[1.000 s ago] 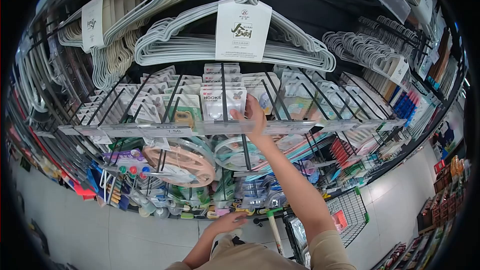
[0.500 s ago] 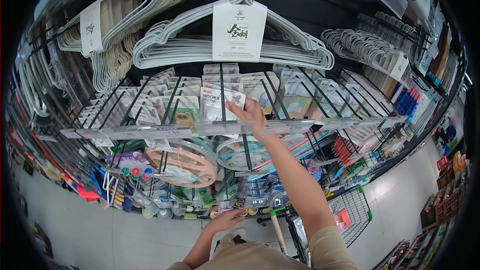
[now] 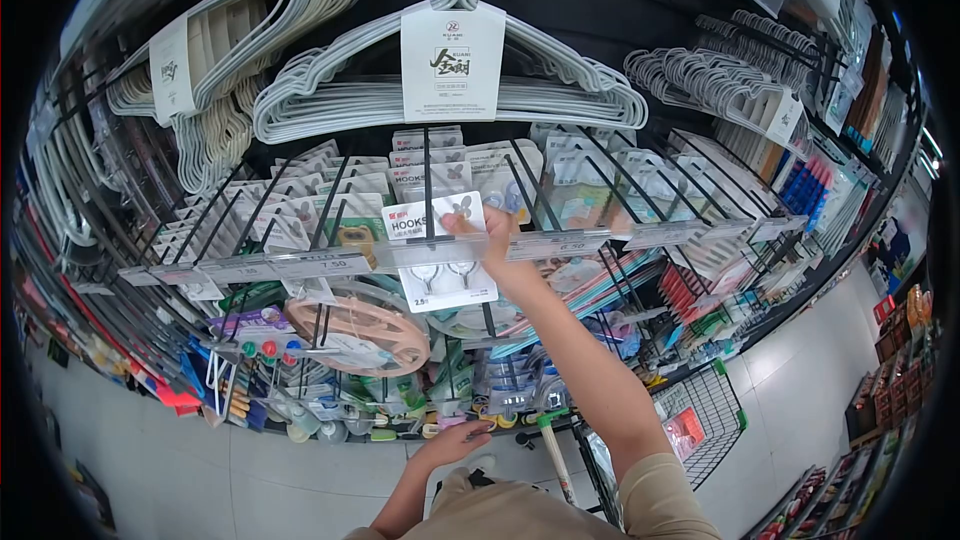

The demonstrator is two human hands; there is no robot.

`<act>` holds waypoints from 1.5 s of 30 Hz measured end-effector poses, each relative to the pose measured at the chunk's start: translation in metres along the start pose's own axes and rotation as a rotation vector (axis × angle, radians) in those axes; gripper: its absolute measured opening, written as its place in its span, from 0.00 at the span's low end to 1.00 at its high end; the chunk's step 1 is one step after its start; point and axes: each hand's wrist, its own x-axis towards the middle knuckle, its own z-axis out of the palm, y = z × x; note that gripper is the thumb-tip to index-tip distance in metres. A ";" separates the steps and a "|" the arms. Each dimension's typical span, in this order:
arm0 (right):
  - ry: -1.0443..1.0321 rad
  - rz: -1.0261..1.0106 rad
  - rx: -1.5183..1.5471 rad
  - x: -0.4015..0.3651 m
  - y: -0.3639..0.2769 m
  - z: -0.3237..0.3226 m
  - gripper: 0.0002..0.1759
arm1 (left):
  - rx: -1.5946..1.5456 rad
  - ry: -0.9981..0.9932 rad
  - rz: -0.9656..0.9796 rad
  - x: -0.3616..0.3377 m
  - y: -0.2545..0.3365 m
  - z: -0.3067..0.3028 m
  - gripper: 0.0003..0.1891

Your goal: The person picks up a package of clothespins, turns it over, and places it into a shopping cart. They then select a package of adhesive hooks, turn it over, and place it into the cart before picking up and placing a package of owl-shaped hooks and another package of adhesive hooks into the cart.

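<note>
My right hand (image 3: 490,245) grips the right edge of a white card packet marked HOOKS (image 3: 440,285), near the front end of its black peg. Two clear hooks show in the packet's lower part, below the price rail (image 3: 560,244). More hook packets (image 3: 425,162) hang behind it. My left hand (image 3: 460,440) hangs low at the bottom centre, its fingers loosely extended with nothing seen in them.
Bundled white hangers (image 3: 450,100) hang above the pegs. Below the rail are a round peach-coloured item (image 3: 360,325) and other packaged goods. A shopping cart (image 3: 705,420) stands at the lower right, by more shelves (image 3: 905,380).
The held HOOKS packet has come forward and down along its peg, away from those behind, with my right hand on it. The view has shifted slightly.
</note>
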 end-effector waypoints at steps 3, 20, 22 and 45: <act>-0.039 -0.101 0.137 -0.008 0.012 0.001 0.12 | -0.027 -0.007 -0.016 0.001 -0.002 0.003 0.25; -0.127 0.291 0.585 -0.054 -0.015 -0.003 0.22 | -0.016 -0.050 -0.022 0.003 0.005 0.000 0.24; -0.126 0.291 0.534 -0.058 -0.023 -0.004 0.22 | -0.003 -0.044 -0.008 0.005 0.000 0.000 0.24; -0.191 0.161 0.366 -0.131 -0.004 -0.032 0.15 | -0.567 -0.027 0.105 -0.004 0.052 -0.014 0.23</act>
